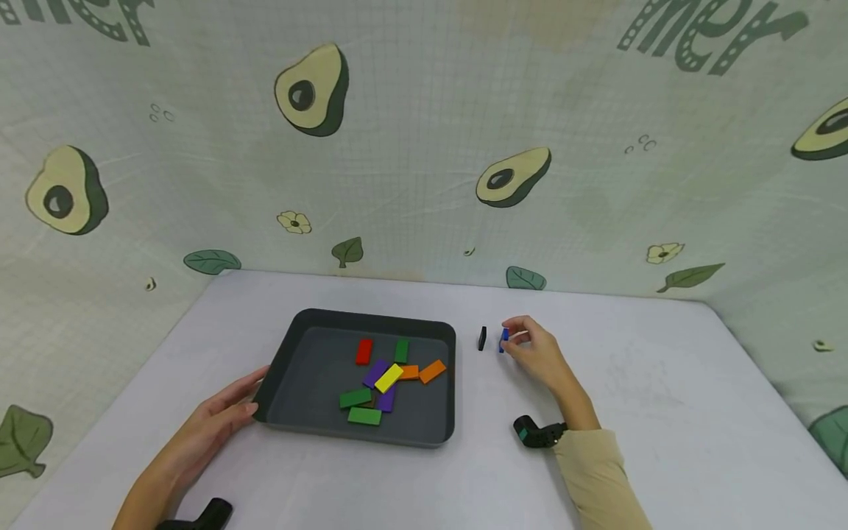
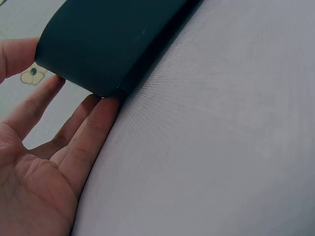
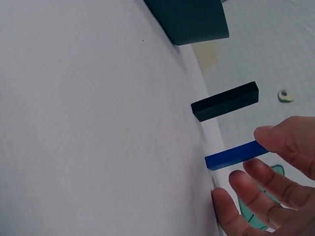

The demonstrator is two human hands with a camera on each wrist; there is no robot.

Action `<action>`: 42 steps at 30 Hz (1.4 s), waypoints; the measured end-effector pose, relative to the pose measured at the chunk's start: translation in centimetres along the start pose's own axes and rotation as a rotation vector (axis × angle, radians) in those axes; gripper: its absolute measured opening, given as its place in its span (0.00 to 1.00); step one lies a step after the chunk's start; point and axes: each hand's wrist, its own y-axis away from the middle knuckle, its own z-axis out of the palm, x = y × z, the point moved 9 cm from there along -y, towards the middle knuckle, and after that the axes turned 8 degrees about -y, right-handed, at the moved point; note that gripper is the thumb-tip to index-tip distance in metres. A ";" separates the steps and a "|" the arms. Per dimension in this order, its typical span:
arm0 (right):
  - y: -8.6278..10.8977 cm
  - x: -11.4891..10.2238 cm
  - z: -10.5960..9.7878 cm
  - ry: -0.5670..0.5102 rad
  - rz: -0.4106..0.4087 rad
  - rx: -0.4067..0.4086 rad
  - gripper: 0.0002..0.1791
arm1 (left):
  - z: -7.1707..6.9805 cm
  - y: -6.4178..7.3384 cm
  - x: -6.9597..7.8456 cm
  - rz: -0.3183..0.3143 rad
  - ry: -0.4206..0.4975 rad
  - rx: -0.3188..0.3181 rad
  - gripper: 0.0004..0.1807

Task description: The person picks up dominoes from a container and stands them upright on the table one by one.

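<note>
My right hand (image 1: 535, 355) pinches a small blue domino-like block (image 3: 234, 155) near its upper end, between thumb and fingertip. The block is upright at the table surface. A black block (image 3: 225, 102) stands upright beside it, apart from the hand, on the side towards the tray. My left hand (image 1: 215, 419) rests against the left side of a dark grey tray (image 1: 291, 425), near its front corner. In the left wrist view its fairly straight fingers (image 2: 91, 130) touch the tray's outer wall (image 2: 98, 44) and lower edge.
Inside the tray lie several loose blocks: a red one (image 1: 364, 352), a yellow one (image 1: 389, 378), and green, purple, orange and brown ones, some overlapping. The white table (image 1: 503, 478) ends at a cloth backdrop printed with avocados (image 1: 311, 90).
</note>
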 end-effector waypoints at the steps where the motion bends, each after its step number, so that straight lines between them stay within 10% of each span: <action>1: 0.0 0.0 0.0 0.001 0.004 0.000 0.18 | 0.0 0.0 0.0 0.002 0.003 -0.001 0.29; 42: 1.5 -6.6 0.4 0.159 -0.185 -0.039 0.28 | 0.0 0.0 0.0 0.016 0.000 -0.008 0.29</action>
